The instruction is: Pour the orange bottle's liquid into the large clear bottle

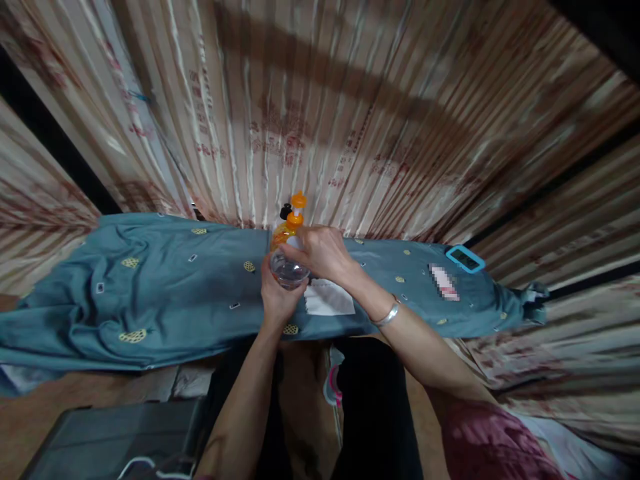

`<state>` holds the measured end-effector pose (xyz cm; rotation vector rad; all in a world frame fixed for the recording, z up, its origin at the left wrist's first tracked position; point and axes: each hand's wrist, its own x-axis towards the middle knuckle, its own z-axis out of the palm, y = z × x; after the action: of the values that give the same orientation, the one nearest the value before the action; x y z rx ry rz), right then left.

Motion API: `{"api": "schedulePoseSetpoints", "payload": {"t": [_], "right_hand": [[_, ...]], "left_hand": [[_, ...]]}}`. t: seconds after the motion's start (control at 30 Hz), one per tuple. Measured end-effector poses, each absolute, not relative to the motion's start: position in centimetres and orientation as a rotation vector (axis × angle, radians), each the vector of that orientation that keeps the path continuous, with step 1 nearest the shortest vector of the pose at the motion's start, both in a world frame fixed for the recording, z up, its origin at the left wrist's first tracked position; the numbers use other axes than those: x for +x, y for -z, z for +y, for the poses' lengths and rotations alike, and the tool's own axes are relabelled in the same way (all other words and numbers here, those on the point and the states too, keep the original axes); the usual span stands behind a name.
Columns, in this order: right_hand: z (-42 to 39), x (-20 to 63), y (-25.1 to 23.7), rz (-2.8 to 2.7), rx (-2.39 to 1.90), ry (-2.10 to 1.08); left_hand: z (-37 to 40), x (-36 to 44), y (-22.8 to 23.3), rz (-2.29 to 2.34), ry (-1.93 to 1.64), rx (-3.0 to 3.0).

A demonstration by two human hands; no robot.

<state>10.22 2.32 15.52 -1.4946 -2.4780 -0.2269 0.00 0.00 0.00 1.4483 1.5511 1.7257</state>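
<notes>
Head view: at frame centre, cradling a clear container (290,272) in the left hand (277,297), curling the left fingers round its left side and resting the thumb along the near right; reaching over the far right of the rim with the right hand (325,250), stretching the thumb above the mouth and bending the other fingers partly out of sight; whether pinching anything there, cannot tell. Listing, just above centre, a yellow bottle (281,234) with an orange pump (295,220); just below centre, a white sheet (327,300), paper or cloth not certain; at right, a blue-framed device (477,264); under all, a patterned cloth (175,300). By judgement, calling for firm bracing from the left, light pressing from the right, avoiding tipping the container, and minding the pump close behind.
</notes>
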Motion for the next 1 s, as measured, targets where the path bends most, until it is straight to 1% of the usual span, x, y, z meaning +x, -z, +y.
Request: {"api": "schedulePoseSetpoints", "payload": {"t": [0.23, 0.47, 0.83, 1.0], "right_hand": [[2.7, 10.3, -15.7, -2.548, -1.421, 0.208], [2.8, 10.5, -17.0, -2.66, -1.375, 0.204], [2.6, 10.7, -18.6, -2.826, -1.447, 0.184], [2.0, 9.9, -19.4, -2.791, -1.481, 0.18]], "left_hand": [[-0.1, 0.1, -0.3, 1.557, -1.759, 1.443], [0.1, 0.3, -0.5, 1.508, -1.798, 1.427], [0.4, 0.3, -0.2, 1.477, -1.845, 1.447], [0.6, 0.3, 0.1, 1.508, -1.83, 1.46]]}}
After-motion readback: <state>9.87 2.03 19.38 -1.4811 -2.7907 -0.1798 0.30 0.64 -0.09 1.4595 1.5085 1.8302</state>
